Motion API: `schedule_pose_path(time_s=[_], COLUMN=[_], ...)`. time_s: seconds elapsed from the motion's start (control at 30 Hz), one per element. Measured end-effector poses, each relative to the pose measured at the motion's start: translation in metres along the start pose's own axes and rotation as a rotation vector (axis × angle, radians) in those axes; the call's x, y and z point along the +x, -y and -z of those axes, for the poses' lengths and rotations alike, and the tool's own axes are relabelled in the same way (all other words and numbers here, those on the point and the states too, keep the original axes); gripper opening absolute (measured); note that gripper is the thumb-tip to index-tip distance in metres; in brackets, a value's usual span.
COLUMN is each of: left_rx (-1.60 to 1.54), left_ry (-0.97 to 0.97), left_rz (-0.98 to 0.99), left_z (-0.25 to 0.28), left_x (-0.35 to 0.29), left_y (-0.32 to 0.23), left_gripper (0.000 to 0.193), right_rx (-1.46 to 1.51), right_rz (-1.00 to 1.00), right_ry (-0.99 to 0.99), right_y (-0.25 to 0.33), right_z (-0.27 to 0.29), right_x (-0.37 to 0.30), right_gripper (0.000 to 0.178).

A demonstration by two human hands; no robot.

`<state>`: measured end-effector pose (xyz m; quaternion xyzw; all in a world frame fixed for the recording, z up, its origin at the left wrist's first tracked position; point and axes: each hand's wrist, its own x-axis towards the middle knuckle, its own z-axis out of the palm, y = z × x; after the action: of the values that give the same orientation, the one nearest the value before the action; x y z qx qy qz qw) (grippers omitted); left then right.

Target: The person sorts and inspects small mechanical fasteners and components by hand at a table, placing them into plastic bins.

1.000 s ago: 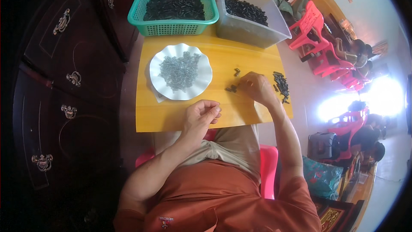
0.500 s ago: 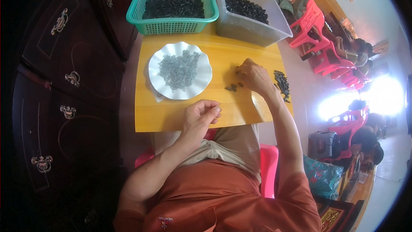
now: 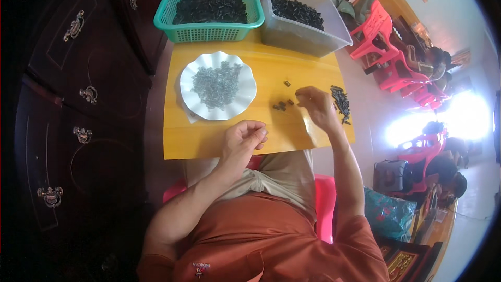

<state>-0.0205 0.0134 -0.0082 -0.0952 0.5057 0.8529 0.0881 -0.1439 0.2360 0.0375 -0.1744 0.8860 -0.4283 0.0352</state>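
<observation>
My left hand (image 3: 246, 136) is closed over the table's near edge, thumb pressed against curled fingers; what it may hold is hidden. My right hand (image 3: 317, 107) hovers at the right of the table, its fingers loosely bent and apart, with nothing visible in them. Just left of it lie several small dark pieces (image 3: 282, 106), and a single dark piece (image 3: 287, 83) sits farther off. Beyond the right hand, long black tube-like pieces (image 3: 341, 103) form a loose pile along the table's right edge. A white scalloped plate (image 3: 189, 102) carries many small clear pieces (image 3: 216, 84).
At the table's far side stand a green plastic basket (image 3: 211, 34) and a translucent bin (image 3: 297, 44), both with many black pieces. Dark cabinets (image 3: 78, 94) line the left. Pink chairs (image 3: 383, 39) and other people are at the right. The yellow table (image 3: 203, 143) is before me.
My right hand has drawn back toward me and to the right, uncovering the single dark piece on the table. The left hand has stayed nearly still.
</observation>
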Motion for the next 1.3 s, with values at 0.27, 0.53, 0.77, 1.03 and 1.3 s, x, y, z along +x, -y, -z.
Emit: schedule_pose_path(time_s=[0.27, 0.53, 0.77, 1.03, 1.3], left_rx=[-0.026, -0.121, -0.247, -0.306, -0.225], left_ry=[0.032, 0.119, 0.164, 0.195, 0.165], left_rz=[-0.016, 0.030, 0.140, 0.205, 0.168], left_z=[-0.006, -0.005, -0.003, 0.001, 0.001], left_x=[-0.003, -0.005, -0.005, -0.004, -0.002], left_y=[0.001, 0.004, -0.001, -0.003, -0.005], left_gripper=[0.022, 0.020, 0.013, 0.013, 0.017], right_rx=[0.219, 0.244, 0.348, 0.327, 0.417], right_rz=[0.046, 0.156, 0.159, 0.199, 0.237], right_ry=[0.143, 0.148, 0.124, 0.114, 0.125], right_y=[0.032, 0.045, 0.033, 0.031, 0.030], right_z=[-0.045, -0.049, -0.054, -0.058, -0.063], right_x=[-0.065, -0.072, -0.074, -0.074, -0.079], right_gripper=[0.012, 0.013, 0.013, 0.016, 0.029])
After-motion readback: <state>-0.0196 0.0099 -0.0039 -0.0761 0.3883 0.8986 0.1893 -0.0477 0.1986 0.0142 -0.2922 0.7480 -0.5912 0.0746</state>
